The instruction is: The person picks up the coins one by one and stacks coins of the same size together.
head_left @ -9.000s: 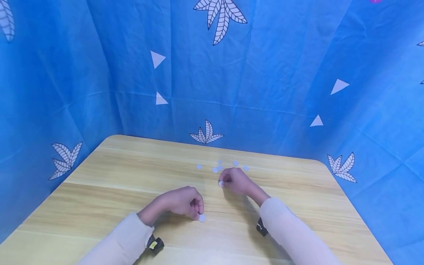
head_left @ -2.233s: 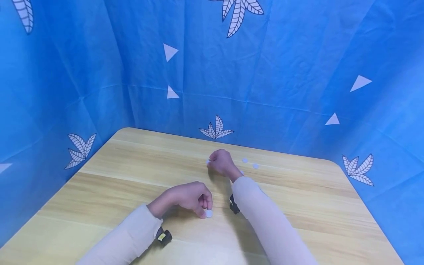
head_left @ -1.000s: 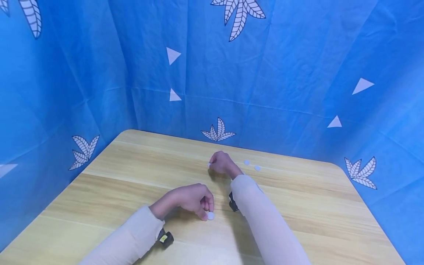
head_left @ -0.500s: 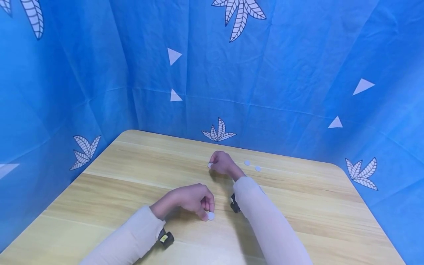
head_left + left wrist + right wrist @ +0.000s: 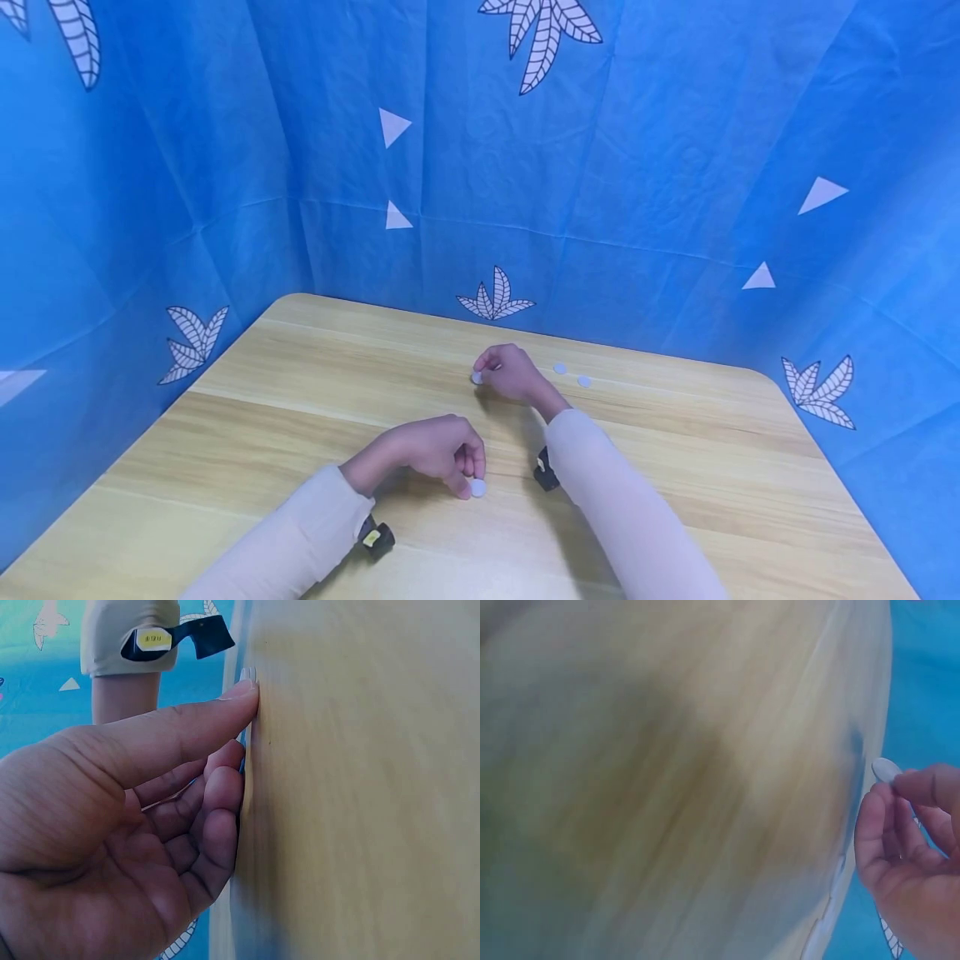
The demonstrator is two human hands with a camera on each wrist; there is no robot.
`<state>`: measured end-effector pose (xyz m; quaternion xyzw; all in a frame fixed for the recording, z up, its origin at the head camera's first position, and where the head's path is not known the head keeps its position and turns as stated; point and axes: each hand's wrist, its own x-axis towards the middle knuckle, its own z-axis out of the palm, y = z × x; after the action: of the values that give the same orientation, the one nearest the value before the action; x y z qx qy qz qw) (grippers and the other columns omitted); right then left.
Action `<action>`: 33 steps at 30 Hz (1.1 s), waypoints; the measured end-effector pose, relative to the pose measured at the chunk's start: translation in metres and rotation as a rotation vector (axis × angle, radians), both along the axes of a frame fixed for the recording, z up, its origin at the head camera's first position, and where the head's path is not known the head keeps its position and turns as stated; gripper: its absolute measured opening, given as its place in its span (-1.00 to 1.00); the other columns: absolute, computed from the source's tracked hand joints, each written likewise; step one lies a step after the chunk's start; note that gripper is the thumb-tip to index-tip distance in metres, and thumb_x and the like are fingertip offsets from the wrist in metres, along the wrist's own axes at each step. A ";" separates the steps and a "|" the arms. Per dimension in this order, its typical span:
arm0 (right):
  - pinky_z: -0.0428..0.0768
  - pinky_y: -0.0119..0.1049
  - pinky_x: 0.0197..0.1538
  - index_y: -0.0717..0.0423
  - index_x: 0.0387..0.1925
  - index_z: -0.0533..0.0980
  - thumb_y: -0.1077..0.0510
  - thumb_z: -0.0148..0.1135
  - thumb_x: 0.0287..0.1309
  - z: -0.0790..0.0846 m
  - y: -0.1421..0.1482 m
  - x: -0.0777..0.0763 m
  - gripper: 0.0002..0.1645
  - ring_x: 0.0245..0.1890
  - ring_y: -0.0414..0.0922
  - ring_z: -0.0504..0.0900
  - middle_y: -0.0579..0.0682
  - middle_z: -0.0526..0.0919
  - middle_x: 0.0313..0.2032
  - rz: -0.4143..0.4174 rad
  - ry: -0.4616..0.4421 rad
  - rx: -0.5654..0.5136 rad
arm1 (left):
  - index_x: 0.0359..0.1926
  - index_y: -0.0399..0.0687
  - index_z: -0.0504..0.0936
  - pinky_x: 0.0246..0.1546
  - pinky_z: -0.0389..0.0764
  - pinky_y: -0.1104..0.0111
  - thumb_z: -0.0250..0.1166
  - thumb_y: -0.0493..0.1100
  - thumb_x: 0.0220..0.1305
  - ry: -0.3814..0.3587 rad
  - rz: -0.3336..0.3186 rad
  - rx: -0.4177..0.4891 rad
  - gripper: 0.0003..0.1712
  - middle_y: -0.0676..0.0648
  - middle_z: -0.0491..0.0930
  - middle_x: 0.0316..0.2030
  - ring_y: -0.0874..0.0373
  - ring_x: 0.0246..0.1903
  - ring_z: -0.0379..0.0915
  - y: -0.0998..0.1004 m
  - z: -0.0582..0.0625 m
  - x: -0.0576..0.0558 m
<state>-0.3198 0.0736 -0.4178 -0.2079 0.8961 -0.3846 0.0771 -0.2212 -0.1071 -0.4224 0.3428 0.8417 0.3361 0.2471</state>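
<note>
At the left, the left hand [image 5: 433, 448] hovers low over the wood-grain table [image 5: 247, 467], fingers curled, its thumb tip pressed to a small white stack [image 5: 477, 488] — the left wrist view seems to show several thin edges together, so likely more than one disc. Farther up the table, the right hand [image 5: 512, 373] pinches a single white disc [image 5: 886, 769] at its rim between thumb and forefinger, its flat face tilted. To the right of that hand, two loose white discs [image 5: 572, 375] lie flat near the far edge, apart from each other. The discs look light, thin and fairly stiff, probably smooth enough to slide; lying flat they offer little to grasp, so the rim is the place to take hold — the stack would want an even squeeze, lest its layers slip.
</note>
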 end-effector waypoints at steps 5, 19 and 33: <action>0.64 -0.19 -0.05 0.14 -0.23 0.68 0.30 0.28 0.26 -0.003 0.012 0.004 -0.90 -0.18 -0.11 0.65 -0.05 0.73 -0.28 -0.021 0.023 0.013 | -0.36 0.06 0.72 -0.26 0.55 0.46 0.60 -0.33 -0.01 -0.004 -0.011 0.006 -0.74 0.09 0.61 -0.45 0.32 -0.40 0.46 0.003 0.001 -0.002; 0.63 -0.26 -0.12 0.17 -0.26 0.67 0.35 0.31 0.23 0.003 0.041 0.025 -0.91 -0.28 -0.19 0.62 -0.06 0.72 -0.31 0.117 0.042 0.054 | -0.37 0.07 0.72 -0.27 0.54 0.46 0.60 -0.33 -0.01 -0.007 -0.003 -0.002 -0.74 0.09 0.61 -0.45 0.33 -0.41 0.45 0.003 0.001 -0.001; 0.61 -0.28 -0.13 0.13 -0.26 0.67 0.35 0.30 0.25 0.004 0.067 0.055 -0.89 -0.31 -0.22 0.61 -0.08 0.72 -0.33 0.201 0.024 0.082 | -0.35 0.08 0.73 -0.27 0.55 0.44 0.60 -0.32 -0.01 -0.008 0.006 -0.013 -0.73 0.08 0.62 -0.44 0.31 -0.40 0.47 0.001 0.001 -0.001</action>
<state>-0.2650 0.1407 -0.4137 -0.2980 0.8865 -0.3353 0.1132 -0.2219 -0.1060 -0.4215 0.3372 0.8441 0.3325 0.2516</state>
